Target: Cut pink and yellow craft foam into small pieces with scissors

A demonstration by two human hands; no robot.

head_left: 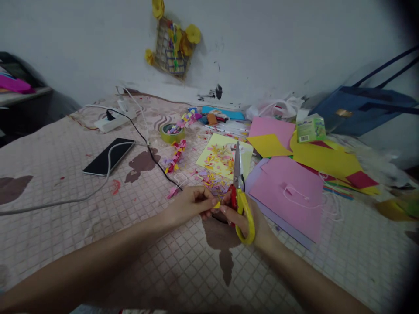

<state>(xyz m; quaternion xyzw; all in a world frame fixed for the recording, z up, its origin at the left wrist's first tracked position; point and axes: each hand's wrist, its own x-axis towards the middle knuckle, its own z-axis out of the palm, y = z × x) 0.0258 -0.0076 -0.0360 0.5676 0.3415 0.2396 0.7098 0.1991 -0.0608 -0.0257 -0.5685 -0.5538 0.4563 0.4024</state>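
My left hand (196, 200) is closed, with a small yellow piece of paper (216, 205) pinched at its fingertips. My right hand (248, 218) holds a pair of scissors (245, 213) with red and yellow handles, blades pointing up and away from me. The right thumb and fingertips meet the left ones at the yellow piece. Just beyond my hands lies a heap of tiny paper cuttings (212, 179). Behind it is a pale yellow sheet (206, 159) with more cuttings on it. A strip of red, yellow and purple paper bits (176, 157) lies left of the heap.
Pink paper (288, 196), yellow paper (327, 159) and a green box (310, 128) are on the right, before a blue bag (366, 109). At left are a phone (109, 156), cables and a power strip (114, 121). A tape roll (172, 133) stands mid-table.
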